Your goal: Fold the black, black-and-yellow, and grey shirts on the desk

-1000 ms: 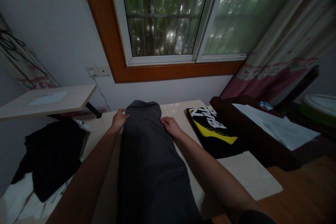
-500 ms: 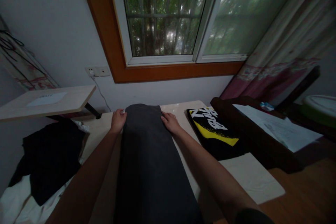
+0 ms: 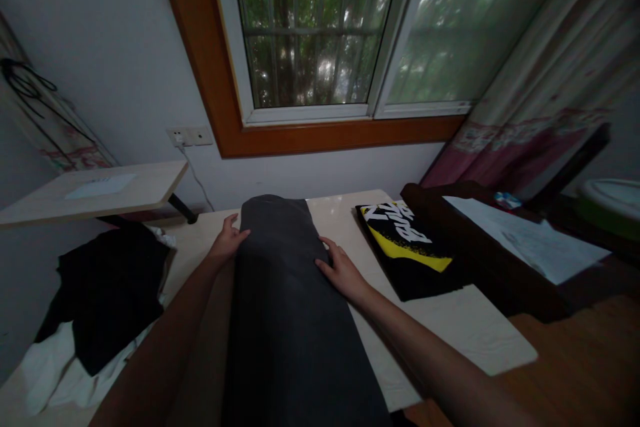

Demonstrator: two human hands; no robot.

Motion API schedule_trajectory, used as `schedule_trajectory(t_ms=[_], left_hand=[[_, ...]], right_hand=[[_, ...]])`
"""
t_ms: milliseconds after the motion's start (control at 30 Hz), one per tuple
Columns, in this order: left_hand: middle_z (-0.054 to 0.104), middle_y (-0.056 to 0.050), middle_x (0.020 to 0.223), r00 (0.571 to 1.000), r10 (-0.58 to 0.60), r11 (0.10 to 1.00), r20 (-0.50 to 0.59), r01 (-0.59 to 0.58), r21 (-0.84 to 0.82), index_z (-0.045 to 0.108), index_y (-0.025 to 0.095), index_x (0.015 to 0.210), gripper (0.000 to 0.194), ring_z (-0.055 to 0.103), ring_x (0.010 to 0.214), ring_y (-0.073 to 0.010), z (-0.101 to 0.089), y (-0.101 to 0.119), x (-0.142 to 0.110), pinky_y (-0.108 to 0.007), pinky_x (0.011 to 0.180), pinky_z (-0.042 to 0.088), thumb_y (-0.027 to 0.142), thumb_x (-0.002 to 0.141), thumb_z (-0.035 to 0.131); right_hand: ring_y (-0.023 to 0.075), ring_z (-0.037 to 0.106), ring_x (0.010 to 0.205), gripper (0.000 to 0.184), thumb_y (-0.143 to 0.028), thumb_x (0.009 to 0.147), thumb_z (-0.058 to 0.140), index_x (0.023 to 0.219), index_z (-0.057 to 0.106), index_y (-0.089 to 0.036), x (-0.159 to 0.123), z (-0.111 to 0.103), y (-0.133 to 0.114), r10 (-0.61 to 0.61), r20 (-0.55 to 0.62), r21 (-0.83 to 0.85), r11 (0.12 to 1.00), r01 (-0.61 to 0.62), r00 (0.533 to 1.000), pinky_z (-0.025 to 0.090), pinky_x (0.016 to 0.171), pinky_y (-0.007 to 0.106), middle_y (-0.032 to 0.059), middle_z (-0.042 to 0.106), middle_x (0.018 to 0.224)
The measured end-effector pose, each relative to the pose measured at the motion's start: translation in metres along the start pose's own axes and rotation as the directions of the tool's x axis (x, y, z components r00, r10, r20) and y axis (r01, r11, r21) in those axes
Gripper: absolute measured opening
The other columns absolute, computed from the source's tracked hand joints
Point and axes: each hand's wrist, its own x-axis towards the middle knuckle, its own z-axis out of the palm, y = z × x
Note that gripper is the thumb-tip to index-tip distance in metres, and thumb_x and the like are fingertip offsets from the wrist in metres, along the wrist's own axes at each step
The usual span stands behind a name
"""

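Observation:
A dark grey garment (image 3: 287, 307), folded into a long strip, runs lengthwise from the far part of the table toward me. Its exact kind does not show. At its far left edge is my left hand (image 3: 229, 241), fingers apart, with the thumb touching the cloth. My right hand (image 3: 344, 271) rests along the right edge, a little nearer to me, its thumb on the cloth and the fingers spread. Neither hand grips the fabric. To the right lies a folded black shirt (image 3: 407, 237) with yellow and white print.
Black clothes (image 3: 113, 280) and white cloth (image 3: 55, 363) are heaped at left under a small raised shelf (image 3: 150, 183). The pale table (image 3: 480, 327) reaches the wall below the window (image 3: 320, 33). At right stands dark brown furniture (image 3: 500, 280) with paper sheets (image 3: 530, 240).
Both hands have loosened from the garment's far edges. My right hand has slid toward me and slightly right along the edge; my left fingers have spread.

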Motion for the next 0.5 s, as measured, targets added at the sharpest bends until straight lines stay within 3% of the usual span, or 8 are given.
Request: schedule_trajectory(t_ms=[100,267,367,433,500], left_hand=[[0.054,0.006,0.07,0.997,-0.064,0.993,-0.053,0.058,-0.105,0.035,0.016,0.147,0.085,0.059,0.064,-0.016,-0.002,0.001,-0.009,-0.029,0.066,0.048,0.05,0.078,0.071],[0.063,0.001,0.076,0.985,-0.161,0.987,-0.056,0.159,-0.04,0.036,0.013,0.147,0.083,0.067,0.071,-0.0201,-0.004,0.011,-0.034,-0.034,0.071,0.053,0.053,0.082,0.07],[0.073,-0.006,0.092,0.96,-0.229,0.956,0.16,0.252,-0.149,0.02,0.02,0.156,0.096,0.073,0.081,-0.0242,-0.01,0.024,-0.064,-0.037,0.076,0.057,0.055,0.083,0.071],[0.074,-0.011,0.115,0.928,-0.192,0.937,0.321,0.27,-0.22,0.015,0.026,0.159,0.104,0.074,0.099,-0.0277,-0.014,0.032,-0.09,-0.041,0.085,0.058,0.054,0.079,0.076],[0.071,-0.013,0.127,0.903,-0.198,0.951,0.382,0.272,-0.15,0.014,0.029,0.161,0.112,0.072,0.106,-0.0316,-0.019,0.038,-0.116,-0.044,0.086,0.059,0.054,0.074,0.08]], right_hand=[[0.0252,0.061,0.102,0.057,-0.036,0.096,0.055,0.15,0.042,-0.022,-0.011,-0.004,-0.001,-0.002,-0.002,0.043,0.999,0.002,1.0,0.048,0.093,0.04,0.0072,0.066,0.105],[0.0248,0.06,0.094,0.053,-0.039,0.096,0.054,0.147,0.047,-0.023,-0.026,-0.01,-0.006,0.019,-0.006,-0.016,1.0,-0.019,1.0,0.049,0.09,0.039,0.0055,0.064,0.095],[0.0258,0.06,0.097,0.054,-0.04,0.094,0.059,0.145,0.05,-0.025,-0.037,-0.017,-0.011,0.024,0.028,-0.06,0.998,-0.022,0.999,0.047,0.093,0.041,0.0063,0.063,0.098],[0.0263,0.059,0.098,0.059,-0.039,0.091,0.063,0.146,0.05,-0.026,-0.045,-0.022,-0.015,0.054,0.074,-0.076,0.996,-0.048,0.996,0.047,0.093,0.041,0.0064,0.063,0.099],[0.0259,0.059,0.098,0.063,-0.035,0.088,0.065,0.148,0.048,-0.026,-0.052,-0.028,-0.017,0.082,0.125,-0.072,0.995,-0.073,0.989,0.047,0.092,0.04,0.0062,0.063,0.099]])
